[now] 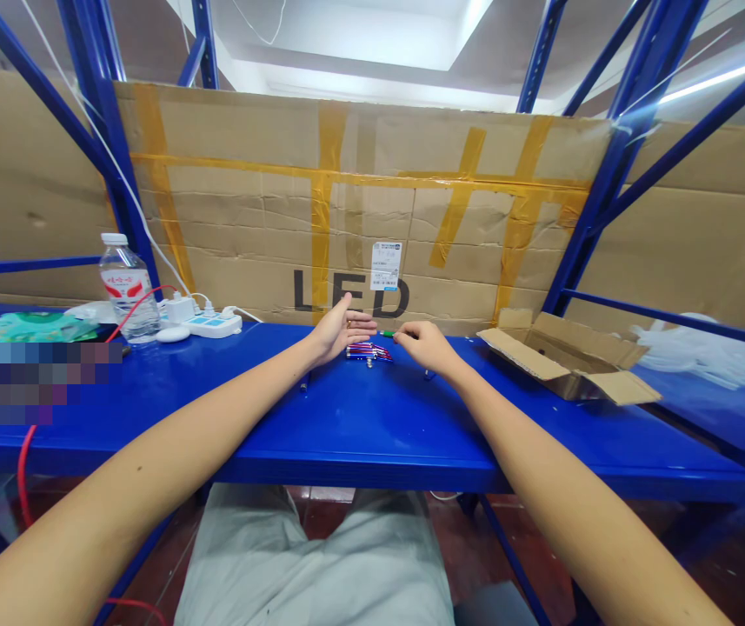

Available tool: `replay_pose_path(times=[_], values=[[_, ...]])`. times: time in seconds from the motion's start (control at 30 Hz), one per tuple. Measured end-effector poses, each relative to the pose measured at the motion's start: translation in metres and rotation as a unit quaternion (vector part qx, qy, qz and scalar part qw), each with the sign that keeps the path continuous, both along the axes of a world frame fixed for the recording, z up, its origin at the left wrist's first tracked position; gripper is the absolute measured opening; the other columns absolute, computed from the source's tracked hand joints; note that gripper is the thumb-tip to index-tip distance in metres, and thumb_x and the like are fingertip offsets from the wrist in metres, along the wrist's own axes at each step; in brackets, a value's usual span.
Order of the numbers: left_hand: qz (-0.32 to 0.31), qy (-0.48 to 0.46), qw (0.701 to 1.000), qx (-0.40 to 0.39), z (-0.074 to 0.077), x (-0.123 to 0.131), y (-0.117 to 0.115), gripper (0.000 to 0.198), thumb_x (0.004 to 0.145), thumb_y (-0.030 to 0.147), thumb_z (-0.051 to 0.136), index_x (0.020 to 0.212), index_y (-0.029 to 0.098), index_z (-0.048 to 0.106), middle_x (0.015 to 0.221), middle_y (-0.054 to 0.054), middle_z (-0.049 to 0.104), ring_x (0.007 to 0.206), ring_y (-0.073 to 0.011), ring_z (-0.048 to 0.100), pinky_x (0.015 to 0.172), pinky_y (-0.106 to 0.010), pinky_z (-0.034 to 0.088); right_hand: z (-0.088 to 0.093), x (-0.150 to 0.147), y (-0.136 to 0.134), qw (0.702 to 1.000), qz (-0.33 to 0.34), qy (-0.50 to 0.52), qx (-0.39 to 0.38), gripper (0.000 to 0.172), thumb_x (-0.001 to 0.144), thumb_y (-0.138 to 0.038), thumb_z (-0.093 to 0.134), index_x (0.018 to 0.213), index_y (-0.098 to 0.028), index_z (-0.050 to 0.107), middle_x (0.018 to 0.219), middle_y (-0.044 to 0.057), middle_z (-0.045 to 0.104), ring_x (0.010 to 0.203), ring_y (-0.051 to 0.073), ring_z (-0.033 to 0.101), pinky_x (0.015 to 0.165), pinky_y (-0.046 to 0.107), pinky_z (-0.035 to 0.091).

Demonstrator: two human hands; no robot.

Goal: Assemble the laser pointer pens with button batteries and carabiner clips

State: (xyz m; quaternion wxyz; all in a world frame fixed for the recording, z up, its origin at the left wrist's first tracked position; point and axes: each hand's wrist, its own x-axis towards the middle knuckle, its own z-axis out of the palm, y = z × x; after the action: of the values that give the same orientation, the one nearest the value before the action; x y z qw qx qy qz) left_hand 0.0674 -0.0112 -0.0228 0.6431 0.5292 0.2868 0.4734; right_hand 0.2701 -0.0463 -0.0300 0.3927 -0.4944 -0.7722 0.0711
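Note:
Over the middle of the blue table, my left hand (344, 330) is open, its fingers stretched out toward the right and its thumb up. My right hand (425, 344) is closed in a pinch, with a small green piece (387, 334) at its fingertips, pointing at the left hand's fingers. The green piece's kind is too small to tell. Just below and between the hands lies a group of slim, shiny red-and-silver pieces (370, 351). A small dark metal bit (303, 386) lies below my left wrist.
An open cardboard box (568, 352) stands on the right, with white plastic material (711, 352) beyond it. At left are a water bottle (128, 287), a white power strip (212, 324) and a green soft packet (33, 327). A tall cardboard sheet (248, 226) closes off the back.

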Motion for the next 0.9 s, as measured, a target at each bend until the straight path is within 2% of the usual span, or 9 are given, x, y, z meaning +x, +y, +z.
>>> replay_pose_path(times=[0.27, 0.5, 0.7, 0.9], values=[[-0.009, -0.003, 1.0, 0.002, -0.0012, -0.001, 0.002, 0.066, 0.095, 0.061, 0.031, 0.111, 0.006, 0.065, 0.106, -0.025, 0.071, 0.105, -0.0304, 0.067, 0.096, -0.04, 0.049, -0.0009, 0.003, 0.0051, 1.0, 0.001, 0.02, -0.008, 0.03, 0.08, -0.033, 0.05, 0.067, -0.014, 0.068, 0.06, 0.002, 0.06, 0.063, 0.015, 0.049, 0.059, 0.027, 0.032], [0.004, 0.009, 1.0, 0.011, 0.0001, 0.0002, -0.0002, 0.067, 0.097, 0.058, 0.026, 0.101, 0.005, 0.067, 0.1, -0.025, 0.072, 0.1, -0.029, 0.069, 0.096, -0.04, 0.049, 0.0001, 0.003, 0.0034, 1.0, -0.001, 0.013, -0.011, 0.027, 0.079, -0.033, 0.051, 0.066, -0.015, 0.067, 0.063, 0.003, 0.062, 0.066, 0.016, 0.051, 0.062, 0.027, 0.034], [-0.003, 0.014, 1.0, 0.008, 0.0001, -0.0007, 0.0008, 0.065, 0.097, 0.06, 0.027, 0.106, 0.009, 0.066, 0.102, -0.021, 0.073, 0.1, -0.0276, 0.069, 0.094, -0.039, 0.051, 0.0003, 0.0023, 0.0018, 1.0, 0.002, 0.003, -0.008, 0.028, 0.08, -0.033, 0.051, 0.065, -0.015, 0.065, 0.06, 0.001, 0.059, 0.064, 0.015, 0.049, 0.06, 0.027, 0.033], [-0.003, 0.005, 1.0, 0.007, -0.001, -0.0006, 0.0021, 0.066, 0.096, 0.06, 0.029, 0.103, 0.007, 0.067, 0.1, -0.023, 0.073, 0.095, -0.0274, 0.07, 0.092, -0.037, 0.051, -0.0006, 0.0015, 0.001, 1.0, -0.008, -0.001, -0.012, 0.025, 0.079, -0.033, 0.052, 0.067, -0.016, 0.065, 0.063, 0.002, 0.061, 0.064, 0.016, 0.05, 0.061, 0.027, 0.033]])
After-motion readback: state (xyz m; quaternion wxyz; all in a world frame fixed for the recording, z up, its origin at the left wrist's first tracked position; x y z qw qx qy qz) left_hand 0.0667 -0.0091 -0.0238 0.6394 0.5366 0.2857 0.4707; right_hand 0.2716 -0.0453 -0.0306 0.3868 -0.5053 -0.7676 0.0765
